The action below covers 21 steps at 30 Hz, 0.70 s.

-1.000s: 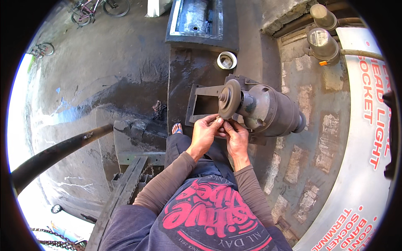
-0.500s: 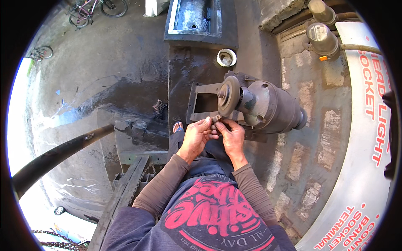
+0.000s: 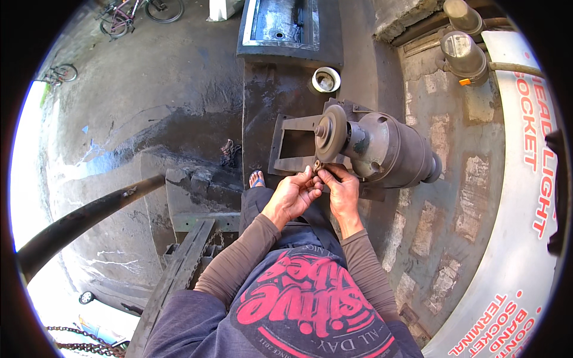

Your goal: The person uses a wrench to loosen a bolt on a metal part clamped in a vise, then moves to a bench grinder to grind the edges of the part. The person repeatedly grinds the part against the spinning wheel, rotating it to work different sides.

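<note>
Between my two hands is a small metal piece (image 3: 318, 165), brownish, with what looks like a round hole in its end. My left hand (image 3: 291, 198) pinches it from the left with thumb and fingertips. From the right, the thumb and bent fingers of my right hand (image 3: 344, 192) close on it too. Just beyond the fingertips stands the grinding wheel (image 3: 335, 132) of a bench grinder (image 3: 397, 149). The piece is right at the wheel's near edge; whether they touch I cannot tell. My fingers hide most of the piece.
A metal frame (image 3: 286, 123) supports the grinder. Beyond it are a white pot (image 3: 326, 79) and a metal basin (image 3: 278, 45). A dark bent pipe (image 3: 89, 209) and a steel beam (image 3: 179, 280) lie to my left. A lettered white sign (image 3: 507, 238) curves along the right.
Both hands have shifted slightly right along the wheel's near edge. The metal piece has turned, so its holed end now faces up more. The view has moved a little.
</note>
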Available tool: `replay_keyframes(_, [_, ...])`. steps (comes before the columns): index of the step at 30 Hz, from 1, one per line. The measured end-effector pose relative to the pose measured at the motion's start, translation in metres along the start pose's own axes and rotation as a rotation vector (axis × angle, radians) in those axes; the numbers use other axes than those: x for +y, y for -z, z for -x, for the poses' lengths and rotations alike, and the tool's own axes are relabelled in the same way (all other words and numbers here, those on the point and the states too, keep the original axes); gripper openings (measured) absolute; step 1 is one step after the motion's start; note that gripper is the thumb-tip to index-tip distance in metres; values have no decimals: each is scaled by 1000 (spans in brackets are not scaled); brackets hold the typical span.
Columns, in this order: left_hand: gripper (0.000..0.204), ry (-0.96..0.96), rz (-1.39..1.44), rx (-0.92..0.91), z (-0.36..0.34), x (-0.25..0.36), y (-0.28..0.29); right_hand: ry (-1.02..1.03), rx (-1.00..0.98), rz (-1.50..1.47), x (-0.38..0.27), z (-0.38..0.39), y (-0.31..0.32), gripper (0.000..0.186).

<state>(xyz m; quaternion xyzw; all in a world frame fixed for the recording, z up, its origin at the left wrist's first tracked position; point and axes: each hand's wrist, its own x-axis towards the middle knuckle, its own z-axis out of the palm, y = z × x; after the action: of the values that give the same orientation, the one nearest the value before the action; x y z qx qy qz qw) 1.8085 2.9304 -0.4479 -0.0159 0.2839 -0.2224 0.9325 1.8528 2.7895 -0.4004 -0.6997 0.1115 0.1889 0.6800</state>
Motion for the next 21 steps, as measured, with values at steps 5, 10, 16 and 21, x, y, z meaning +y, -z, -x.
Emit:
replay_keyframes(5, [34,13,-99,25,2,0,-1,8,-9,51,-1,2,5,18])
replay_keyframes(10, [41,-69,-290,51,4,-2,-10,-32,-19,2,0,1,2,21])
replay_keyframes(16, [42,-86,-302,112,0,-8,-12,-198,-41,-169,-5,-1,-1,20])
replay_keyframes(21, [46,-172,-509,232,3,-11,-22,-295,-103,-335,-2,-1,1,21])
